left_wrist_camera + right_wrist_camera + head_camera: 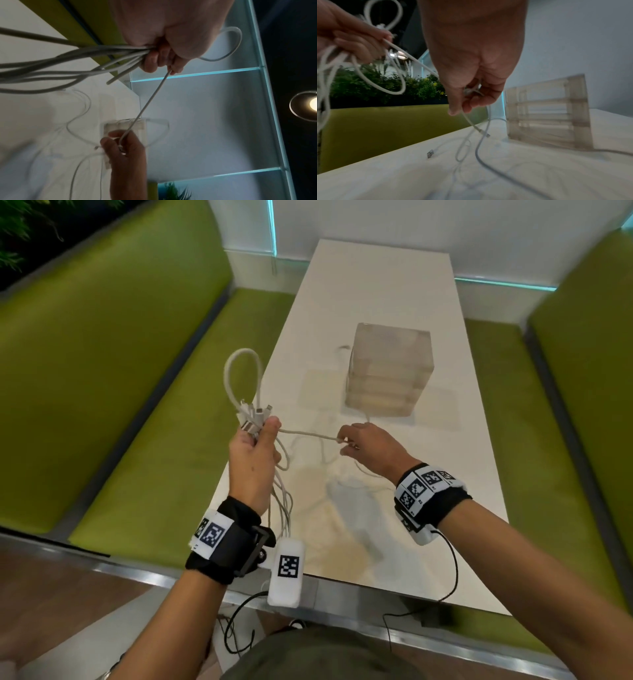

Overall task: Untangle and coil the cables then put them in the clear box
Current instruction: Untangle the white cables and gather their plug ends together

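Cables [255,419] bunched in left hand [251,460], fist closed round them.
Right hand [371,448] pinches one taut strand [308,434] running from bunch; clear box [388,369] on table [370,289] behind.

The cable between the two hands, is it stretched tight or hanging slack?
Stretched tight. The cable runs in a nearly straight line from the left hand to the right hand, without sagging.

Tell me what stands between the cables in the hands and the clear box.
Nothing visible does. The left hand grips the cable bundle, the right hand pinches one strand; only bare table lies before the clear box.
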Demonstrator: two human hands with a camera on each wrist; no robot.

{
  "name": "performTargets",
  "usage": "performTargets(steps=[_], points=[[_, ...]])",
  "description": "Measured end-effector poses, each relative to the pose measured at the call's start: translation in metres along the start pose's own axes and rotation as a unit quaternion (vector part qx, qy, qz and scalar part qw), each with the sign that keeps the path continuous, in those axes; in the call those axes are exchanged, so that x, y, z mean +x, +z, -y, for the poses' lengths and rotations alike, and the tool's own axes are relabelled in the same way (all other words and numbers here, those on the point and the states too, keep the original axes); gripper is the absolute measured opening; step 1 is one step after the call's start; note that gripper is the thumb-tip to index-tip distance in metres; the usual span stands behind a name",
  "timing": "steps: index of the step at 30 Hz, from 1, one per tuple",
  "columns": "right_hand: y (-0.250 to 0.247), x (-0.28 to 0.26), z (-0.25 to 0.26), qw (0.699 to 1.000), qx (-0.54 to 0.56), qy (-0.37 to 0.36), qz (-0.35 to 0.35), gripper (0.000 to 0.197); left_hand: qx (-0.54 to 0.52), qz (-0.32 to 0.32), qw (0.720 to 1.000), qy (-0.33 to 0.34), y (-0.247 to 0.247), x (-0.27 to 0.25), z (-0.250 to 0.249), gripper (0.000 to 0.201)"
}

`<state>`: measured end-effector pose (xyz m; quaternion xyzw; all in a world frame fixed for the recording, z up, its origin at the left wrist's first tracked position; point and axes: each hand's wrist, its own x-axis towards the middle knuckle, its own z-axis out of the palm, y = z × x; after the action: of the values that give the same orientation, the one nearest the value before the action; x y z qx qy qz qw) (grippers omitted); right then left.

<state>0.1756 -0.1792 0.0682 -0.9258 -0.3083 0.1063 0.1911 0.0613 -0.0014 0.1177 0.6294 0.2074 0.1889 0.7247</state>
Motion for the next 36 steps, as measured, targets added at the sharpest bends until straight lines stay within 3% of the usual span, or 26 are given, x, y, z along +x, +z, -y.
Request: performTargets(steps=[4,7,11,18,23,28,36], points=[[0.007,0.002,-0.019,0.999,0.043,-0.003,-0.015,0.007,-0.02,-0.023,0.999,0.009,-0.016,0.003,-0.01,0.021],[0.01,0.001,-0.034,0.993,0.113,0.019,-0.038,0.01,-0.042,-0.051,0.998,0.006,-0.024,0.004,-0.015,0.016],[0.015,0.0,-0.05,0.99,0.126,0.061,-0.016,0.018,-0.068,-0.059,0.996,0.01,-0.034,0.004,-0.024,0.015],[0.022,-0.002,-0.047,0.989,0.051,0.134,0.019,0.03,-0.045,-0.03,0.999,0.002,-0.024,-0.004,-0.023,0.015],[0.02,-0.003,-0.047,0.987,-0.041,0.141,-0.069,0.016,-0.054,-0.039,0.998,0.004,-0.025,-0.005,-0.022,0.017],[0.02,-0.004,-0.069,0.972,-0.109,0.197,-0.07,0.017,-0.075,-0.047,0.996,0.026,-0.03,-0.008,-0.028,0.019],[0.012,-0.022,-0.082,0.973,-0.073,0.211,-0.06,0.019,-0.092,-0.088,0.99,0.065,-0.056,-0.005,-0.036,0.017]])
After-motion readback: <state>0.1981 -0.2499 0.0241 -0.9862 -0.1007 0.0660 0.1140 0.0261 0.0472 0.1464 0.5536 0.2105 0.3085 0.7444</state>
